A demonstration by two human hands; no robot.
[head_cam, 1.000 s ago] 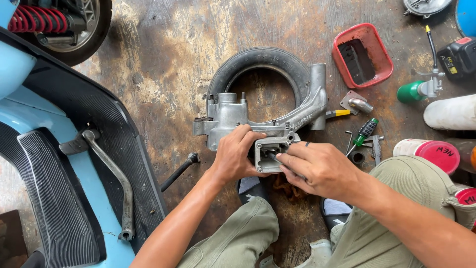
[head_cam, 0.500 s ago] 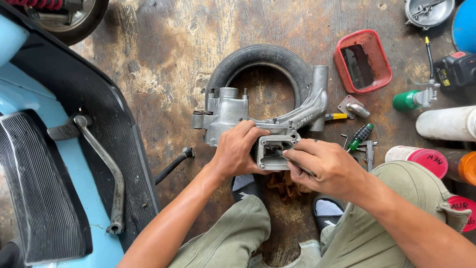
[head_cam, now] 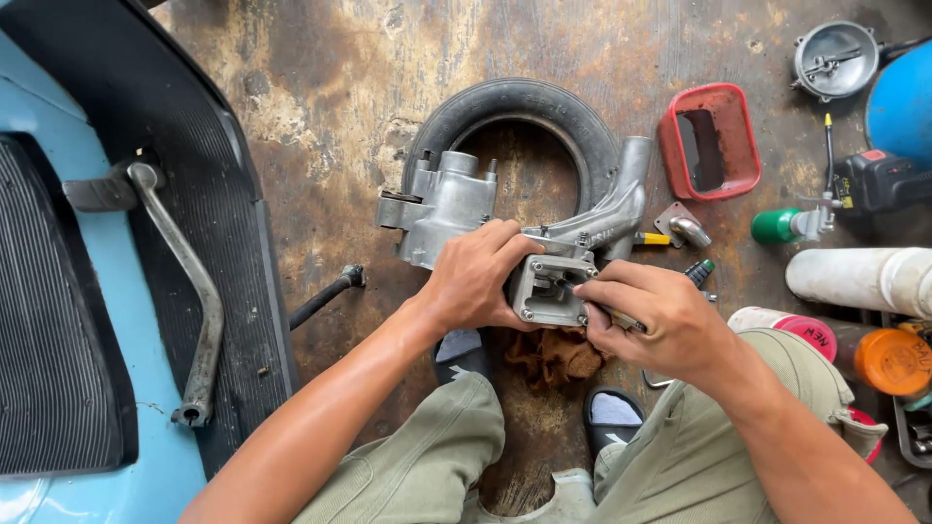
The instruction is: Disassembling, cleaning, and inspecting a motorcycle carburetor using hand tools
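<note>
Where tools lie scattered, stained floor (head_cam: 340,78) shows.

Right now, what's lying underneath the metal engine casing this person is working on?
A black tyre lies under the engine casing, ringing bare stained floor. A brown rag shows below the square opening. The left hand and right hand cover the near edge, so what lies there is hidden.

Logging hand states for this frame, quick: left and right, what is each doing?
Left hand: closed around the grey metal engine casing, steadying it.
Right hand: closed on a thin tool, its tip in the casing's square opening.
</note>
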